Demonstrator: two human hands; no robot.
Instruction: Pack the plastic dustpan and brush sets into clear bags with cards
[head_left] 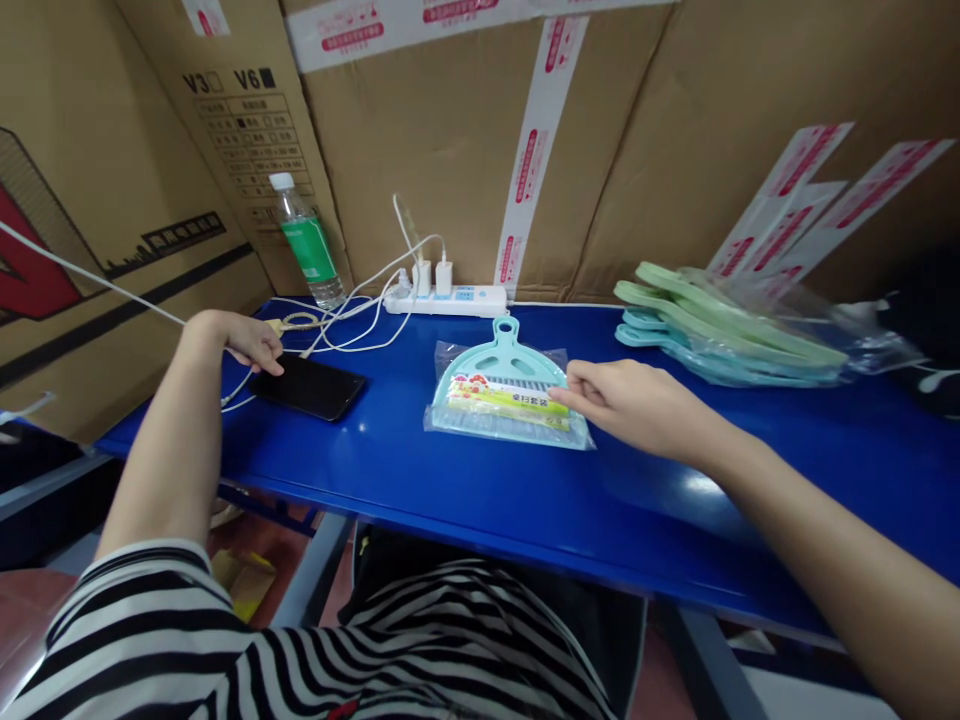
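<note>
A light-blue dustpan (pixel 474 362) lies flat on the blue table inside a clear plastic bag, its looped handle pointing away from me. With it in the bag are a grey-bristled brush, partly hidden, and a yellow printed label (pixel 487 397). My right hand (pixel 626 402) is closed at the bag's right edge, thumb and curled finger pinching it. On the left, my left hand (pixel 253 343) rests at the near-left end of a black phone (pixel 309 385), fingers stretched onto its edge. Its thumb is hidden.
Several bagged green and blue dustpans (pixel 727 325) are stacked at the right. Behind stand a white power strip (pixel 457 300) with chargers, loose white cables (pixel 360 335) and a water bottle (pixel 309 245). Cardboard walls (pixel 442 150) close off the table's back and left.
</note>
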